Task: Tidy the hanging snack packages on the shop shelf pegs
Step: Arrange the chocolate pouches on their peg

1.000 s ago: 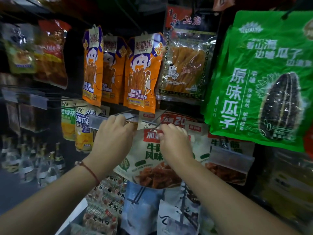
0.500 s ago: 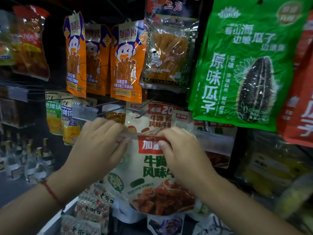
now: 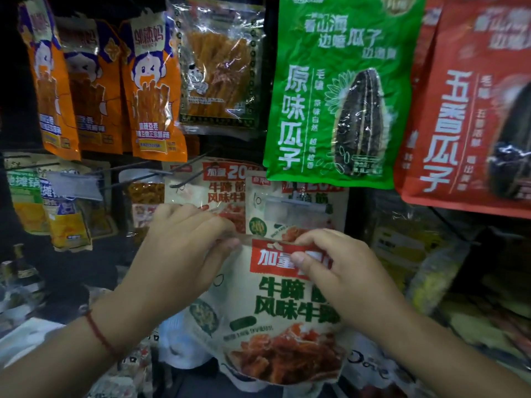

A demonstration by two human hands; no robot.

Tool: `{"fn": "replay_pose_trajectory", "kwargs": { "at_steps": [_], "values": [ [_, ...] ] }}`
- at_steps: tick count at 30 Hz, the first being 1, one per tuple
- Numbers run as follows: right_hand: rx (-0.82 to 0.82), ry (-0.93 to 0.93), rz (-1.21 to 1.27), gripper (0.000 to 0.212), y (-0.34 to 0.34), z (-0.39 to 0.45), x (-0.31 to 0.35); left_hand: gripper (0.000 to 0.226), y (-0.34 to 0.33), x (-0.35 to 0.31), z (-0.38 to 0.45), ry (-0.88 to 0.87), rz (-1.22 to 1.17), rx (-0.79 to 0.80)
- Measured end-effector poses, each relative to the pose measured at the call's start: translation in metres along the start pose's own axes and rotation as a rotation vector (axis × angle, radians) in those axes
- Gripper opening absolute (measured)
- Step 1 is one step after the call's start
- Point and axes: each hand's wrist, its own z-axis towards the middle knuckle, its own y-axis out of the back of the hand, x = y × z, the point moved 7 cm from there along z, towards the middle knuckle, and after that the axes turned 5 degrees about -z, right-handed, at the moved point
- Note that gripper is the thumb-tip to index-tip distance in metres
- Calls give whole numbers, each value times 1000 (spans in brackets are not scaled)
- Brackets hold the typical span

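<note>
Left hand: your left hand [image 3: 184,251] is gripping the upper left edge of the cream snack pouch [image 3: 275,320], fingers curled over the top seam and the thumb tip pressing at its front; a red cord bracelet [image 3: 99,331] is circling the wrist.
Right hand: your right hand [image 3: 336,271] is pinching the pouch's red banner at the upper right, thumb on the front, the other fingers bending over the top edge behind it.
Held pouch: the cream snack pouch is hanging between both hands, in front of and below the pegs, its top tilting slightly down to the left; whether its hole is touching any peg cannot be told.
Peg row: the bare wire pegs [image 3: 138,175] are projecting toward you just above your left hand, one carrying a clear price tag holder [image 3: 73,185].
Matching pouches: two hanging cream pouches [image 3: 218,191] of the same design are sitting behind your hands, the right one overlapping the left.
Upper row: the orange snack packs [image 3: 152,90] are hanging side by side at upper left, with a clear-fronted pack [image 3: 221,67] just beside them.
Seed bags: the green seed bag [image 3: 336,93] and the red seed bag [image 3: 471,110] are hanging at upper right, edges overlapping.
</note>
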Motion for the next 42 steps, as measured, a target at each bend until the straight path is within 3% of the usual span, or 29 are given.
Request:
{"fn": "replay_pose_trajectory", "kwargs": {
  "at_steps": [4, 8, 19, 25, 29, 32, 34, 37, 42],
  "values": [
    [54, -170, 100, 13, -5, 5, -44, 27, -28, 5, 13, 89, -56, 37],
    [22, -219, 160, 12, 0, 12, -62, 25, -49, 4, 27, 151, -160, 27],
    [-216, 21, -127, 11, 34, 40, -43, 12, -51, 16, 45, 249, -343, -148],
    [-354, 13, -313, 13, 26, 47, -45, 7, -68, 24, 49, 358, -416, -176],
    [-523, 93, -457, 14, 11, 47, -51, 18, -77, 19, 50, 348, -295, -207],
    [-600, 150, -494, 37, -3, 45, -57, 22, -78, 8, 50, 265, -174, -256],
    [-592, 177, -516, 48, -12, 44, -60, 14, -87, 7, 46, 222, -73, -259],
    [-530, 197, -545, 58, -26, 42, -67, 39, -105, 11, 39, 166, 53, -205],
    [-494, 145, -555, 47, -30, 49, -71, 52, -119, 18, 39, 180, 79, -139]
  ]
}}
